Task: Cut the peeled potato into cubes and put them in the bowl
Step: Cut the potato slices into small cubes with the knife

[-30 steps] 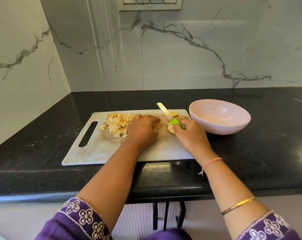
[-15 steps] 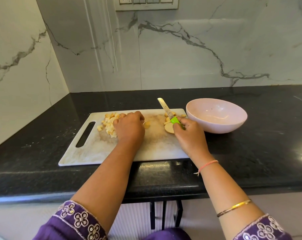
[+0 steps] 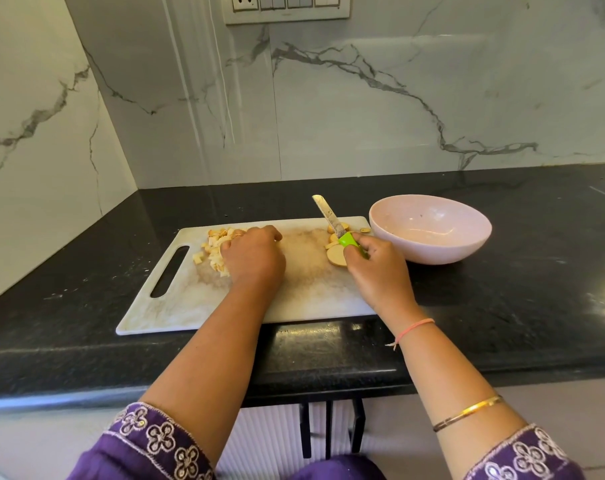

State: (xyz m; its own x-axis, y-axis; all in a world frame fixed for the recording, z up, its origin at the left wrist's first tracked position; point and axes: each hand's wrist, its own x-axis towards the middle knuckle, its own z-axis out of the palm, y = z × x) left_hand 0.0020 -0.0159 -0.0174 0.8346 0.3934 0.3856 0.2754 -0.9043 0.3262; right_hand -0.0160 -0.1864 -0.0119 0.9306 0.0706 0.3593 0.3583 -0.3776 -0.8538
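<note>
Head cam: L hand (image 3: pixel 253 262) curled on potato cubes (image 3: pixel 213 247), R hand (image 3: pixel 378 273) tight round knife (image 3: pixel 333 223) handle.

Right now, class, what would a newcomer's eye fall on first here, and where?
The bright green-handled knife, gripped by the right hand above tan potato slices at the right end of the white marbled cutting board. Then the pile of pale potato cubes under the left hand at its left end, and the pale pink round bowl, holding no cubes, on the black counter to the right.
</note>
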